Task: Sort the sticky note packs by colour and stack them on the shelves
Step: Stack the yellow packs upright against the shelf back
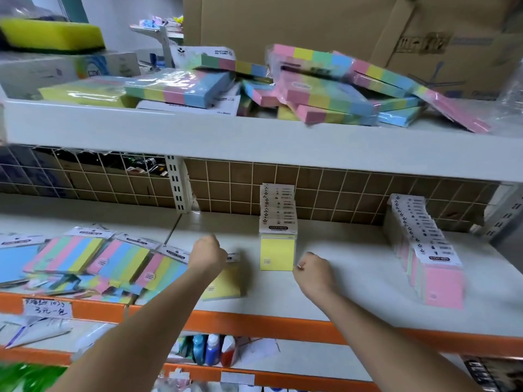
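Observation:
My left hand [208, 254] grips the header card of a yellow sticky note pack [226, 282], which is blurred just above the middle shelf [353, 278]. To its right a row of yellow packs [277, 236] stands upright, running back to the wire grid. My right hand [312, 271] is curled into a fist beside the front yellow pack and holds nothing that I can see. A row of pink packs [435, 267] stands further right. Striped multicolour packs [85, 258] lie in a loose heap at the shelf's left.
The upper shelf [254, 140] carries a jumbled pile of multicolour packs [325, 89], with a cardboard box [339, 26] behind and a yellow sponge [53, 35] at the left. Below the orange shelf edge [254, 325] stand small paint bottles [209, 349].

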`<state>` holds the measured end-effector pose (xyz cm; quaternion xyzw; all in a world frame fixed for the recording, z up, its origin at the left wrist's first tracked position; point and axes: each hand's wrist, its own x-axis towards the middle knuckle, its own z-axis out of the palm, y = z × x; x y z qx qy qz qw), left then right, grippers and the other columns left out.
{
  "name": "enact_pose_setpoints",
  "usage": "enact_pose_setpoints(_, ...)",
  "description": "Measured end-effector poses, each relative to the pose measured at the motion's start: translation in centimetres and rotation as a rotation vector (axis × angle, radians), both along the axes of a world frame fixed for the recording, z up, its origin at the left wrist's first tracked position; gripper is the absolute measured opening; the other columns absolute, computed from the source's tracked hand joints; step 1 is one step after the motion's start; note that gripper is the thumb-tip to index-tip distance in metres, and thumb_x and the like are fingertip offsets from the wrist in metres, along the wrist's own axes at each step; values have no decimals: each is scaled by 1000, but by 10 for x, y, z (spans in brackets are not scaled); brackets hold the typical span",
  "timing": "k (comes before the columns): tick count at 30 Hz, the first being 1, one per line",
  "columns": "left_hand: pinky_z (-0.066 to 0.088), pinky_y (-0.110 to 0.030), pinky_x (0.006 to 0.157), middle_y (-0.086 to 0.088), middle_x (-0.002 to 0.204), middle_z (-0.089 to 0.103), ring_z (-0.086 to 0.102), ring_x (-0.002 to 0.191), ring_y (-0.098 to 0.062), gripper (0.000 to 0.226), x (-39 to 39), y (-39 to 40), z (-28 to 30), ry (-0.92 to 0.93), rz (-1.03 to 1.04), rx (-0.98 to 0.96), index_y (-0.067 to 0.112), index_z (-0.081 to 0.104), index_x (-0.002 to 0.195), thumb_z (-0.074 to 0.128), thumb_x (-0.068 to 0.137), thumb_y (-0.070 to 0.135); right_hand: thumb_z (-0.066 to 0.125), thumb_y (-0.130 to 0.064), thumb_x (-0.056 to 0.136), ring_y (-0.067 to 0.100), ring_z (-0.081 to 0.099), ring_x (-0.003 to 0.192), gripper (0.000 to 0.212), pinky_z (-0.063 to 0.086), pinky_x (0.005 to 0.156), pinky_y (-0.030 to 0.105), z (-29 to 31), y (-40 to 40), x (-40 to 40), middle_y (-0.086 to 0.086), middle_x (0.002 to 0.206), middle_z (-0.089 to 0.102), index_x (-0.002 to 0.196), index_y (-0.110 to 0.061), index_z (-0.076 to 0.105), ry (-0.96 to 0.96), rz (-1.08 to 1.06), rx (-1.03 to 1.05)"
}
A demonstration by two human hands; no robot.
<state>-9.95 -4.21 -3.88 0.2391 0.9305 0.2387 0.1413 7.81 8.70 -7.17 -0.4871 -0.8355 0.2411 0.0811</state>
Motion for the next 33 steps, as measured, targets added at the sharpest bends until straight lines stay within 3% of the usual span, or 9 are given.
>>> enact_pose_setpoints(4, 42, -31, 64, -15, 91, 56, 56, 82, -32, 14, -3, -17, 6, 36, 22, -130, 2, 53, 93, 42, 86, -2, 51, -25, 89, 28, 62, 89, 16, 42, 63, 29, 9, -34, -9, 4, 93, 68, 93, -18, 65, -6, 114, 84)
enact_pose_setpoints(8, 47, -31, 76, -17, 113, 62, 61, 102, -31, 24, 6, -22, -3, 16, -46, -243, 1, 56, 107, 42, 88, 5, 59, -24, 87, 21, 59, 81, 14, 39, 64, 29, -5, -61, -37, 8, 85, 68, 79, -15, 67, 85, 254, -222)
enact_pose_setpoints(14, 44, -36, 92, -16, 128, 55, 53, 118, -32, 41, 19, -25, -14, -145, 82, -218, 1, 40, 127, 46, 89, 15, 55, -18, 83, 22, 52, 81, 8, 36, 54, 20, -16, -87, -68, 7, 91, 63, 87, -17, 63, 186, 111, -484)
enact_pose_setpoints(17, 52, -30, 77, -15, 111, 64, 63, 99, -30, 39, 16, -25, -13, -273, 122, -140, -1, 52, 117, 55, 84, 21, 58, -11, 77, 21, 61, 87, 26, 47, 67, 24, -20, -82, -65, 4, 94, 69, 100, -13, 71, 265, 34, -604)
enact_pose_setpoints(19, 47, -23, 52, -11, 81, 63, 61, 68, -21, 24, 20, -25, -6, -339, 123, -131, 2, 59, 98, 59, 83, 21, 60, -4, 78, 20, 63, 93, 31, 49, 78, 25, -20, -76, -63, 1, 100, 69, 103, -18, 69, 302, 18, -616)
enact_pose_setpoints(21, 43, -23, 46, -8, 73, 57, 56, 61, -17, 18, 26, -22, -5, -367, 133, -118, 5, 55, 89, 61, 83, 20, 63, -3, 78, 18, 61, 94, 34, 50, 83, 27, -18, -71, -58, -1, 103, 67, 102, -26, 61, 332, -5, -599)
enact_pose_setpoints(25, 48, -28, 61, -14, 108, 61, 63, 92, -26, 44, 39, -9, -5, -371, 159, -53, 4, 45, 115, 62, 78, 17, 65, -6, 77, 17, 57, 84, 30, 43, 70, 26, -14, -60, -45, -6, 88, 62, 92, -27, 51, 382, -9, -530)
enact_pose_setpoints(29, 53, -32, 84, -14, 120, 53, 59, 105, -28, 57, 49, -1, -5, -328, 162, -82, 6, 41, 121, 67, 71, 20, 65, -8, 71, 18, 50, 70, 25, 35, 61, 29, -9, -49, -34, -6, 71, 55, 76, -23, 46, 370, 50, -447)
enact_pose_setpoints(33, 49, -36, 93, -13, 126, 39, 55, 110, -30, 57, 60, 9, -6, -280, 108, -77, 6, 38, 126, 64, 77, 20, 65, -16, 65, 21, 57, 75, 24, 41, 63, 30, -4, -39, -22, -6, 75, 60, 82, -19, 47, 317, 101, -354)
